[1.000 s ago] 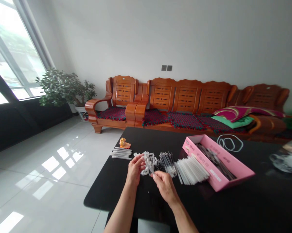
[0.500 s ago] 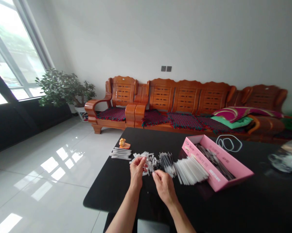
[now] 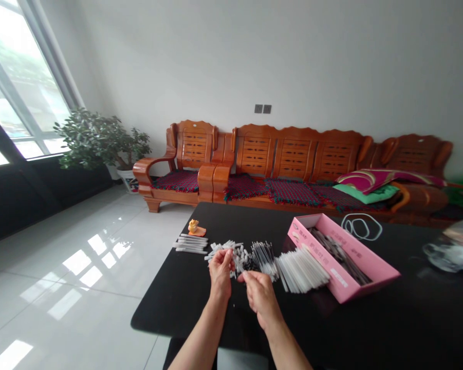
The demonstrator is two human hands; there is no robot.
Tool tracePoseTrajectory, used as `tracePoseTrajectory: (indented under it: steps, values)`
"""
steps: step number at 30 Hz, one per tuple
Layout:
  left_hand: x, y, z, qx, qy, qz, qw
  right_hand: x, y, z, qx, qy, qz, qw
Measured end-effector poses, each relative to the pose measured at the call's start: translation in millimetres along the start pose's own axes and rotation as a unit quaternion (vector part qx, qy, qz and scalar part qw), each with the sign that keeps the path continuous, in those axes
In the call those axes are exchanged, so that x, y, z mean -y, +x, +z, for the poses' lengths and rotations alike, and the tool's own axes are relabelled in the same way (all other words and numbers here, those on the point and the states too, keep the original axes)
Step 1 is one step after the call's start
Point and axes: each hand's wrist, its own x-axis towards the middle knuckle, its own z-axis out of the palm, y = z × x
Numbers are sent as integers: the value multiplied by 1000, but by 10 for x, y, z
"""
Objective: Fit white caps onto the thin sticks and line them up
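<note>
My left hand [image 3: 220, 275] is closed in a pinch at the near edge of a pile of short white plastic pieces [image 3: 226, 245]. Just to its right and slightly nearer, my right hand [image 3: 260, 293] is closed too, thumb against the fingers. Whatever lies between the fingertips is too small to make out. Behind the right hand lie thin pen refills [image 3: 265, 259] with dark tips, beside some small black pieces [image 3: 249, 263]. A fanned stack of whitish tubes [image 3: 302, 271] rests further right. At the left, several white pen-like sticks [image 3: 190, 243] lie side by side.
A pink box [image 3: 347, 295] holding dark grey strips stands on the black table [image 3: 177, 303], right of the tubes. A small yellow figurine [image 3: 193, 225] sits at the far left edge. White loops [image 3: 362, 226] and a clear plastic bag [image 3: 455, 257] lie right. Beyond is a wooden sofa [image 3: 254, 149].
My left hand has shifted slightly right and its fingers now point more upward. My right hand has moved a little to the left at the fingertips. The things on the table have stayed put.
</note>
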Motion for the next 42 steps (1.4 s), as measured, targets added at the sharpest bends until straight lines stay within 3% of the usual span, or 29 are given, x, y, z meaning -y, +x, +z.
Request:
tracePoseTrajectory:
  steps: [8,12,18,22,26,29,32,36,38,42]
  values:
    - [-66,-46,36,8,20,36,999,42,-15,36,42,171,68,982]
    - [-25,-23,10,10,25,12,1000,-11,40,3,45,156,72,984]
    - [137,-93,-89,53,-2,-79,995,-147,101,-37,15,98,52,994]
    - [175,-95,-152,75,21,-92,993,-226,112,-45,21,66,40,997]
    - [62,150,-361,-3,33,-72,997,-274,121,-105,-2,5,36,999]
    - [-86,480,-680,-133,46,-6,990,-305,136,-199,-25,-3,56,998]
    - [-196,792,-1054,-228,135,49,963,-349,151,-282,-38,0,55,998]
    - [-219,1013,-1404,-267,341,19,901,-414,144,-298,-44,2,56,997]
    - [-201,1051,-1479,-273,387,5,881,-446,136,-289,-39,-7,56,998]
    - [-180,1056,-1509,-277,416,-2,866,-502,160,-390,-50,-62,48,996]
